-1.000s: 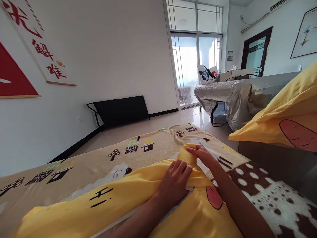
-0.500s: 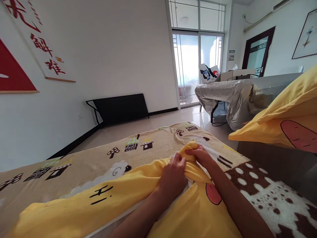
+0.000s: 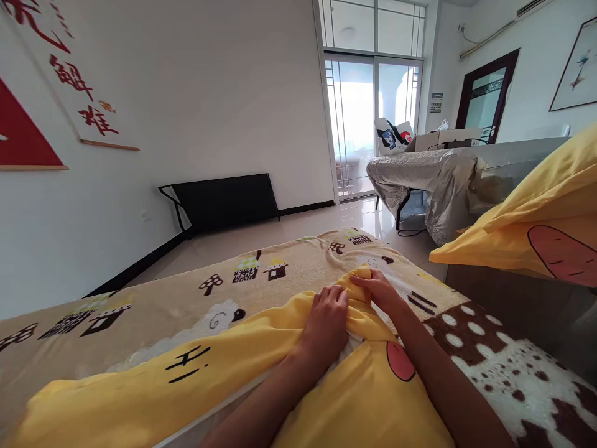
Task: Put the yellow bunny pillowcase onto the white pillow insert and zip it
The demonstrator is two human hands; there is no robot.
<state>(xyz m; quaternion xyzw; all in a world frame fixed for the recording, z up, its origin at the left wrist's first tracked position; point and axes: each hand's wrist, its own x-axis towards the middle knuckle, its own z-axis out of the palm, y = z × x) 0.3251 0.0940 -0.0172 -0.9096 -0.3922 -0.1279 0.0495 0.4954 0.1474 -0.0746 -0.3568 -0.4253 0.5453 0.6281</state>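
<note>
A yellow pillowcase (image 3: pixel 252 339) with a black "Hi" and a reddish oval lies bunched across the bed, a strip of white showing along its lower side. My left hand (image 3: pixel 329 314) has its fingers curled down over the gathered cloth near its far corner. Just right of it, my right hand (image 3: pixel 375 287) pinches that corner between thumb and fingers. Part of the cloth under both hands is hidden. Beneath it spreads a beige patterned blanket (image 3: pixel 298 267) with sheep, mushrooms and houses.
At the right, a yellow pillow (image 3: pixel 545 230) with a reddish oval juts in beside the bed. Behind stands a table under a silvery cover (image 3: pixel 420 171), with a box on it. A black folded panel (image 3: pixel 228 202) leans against the wall. Glass doors (image 3: pixel 373 124) are at the back.
My left fingers have flattened slightly over the cloth, and the bunched corner under my right hand looks lower and smoother. The view has shifted a little.
</note>
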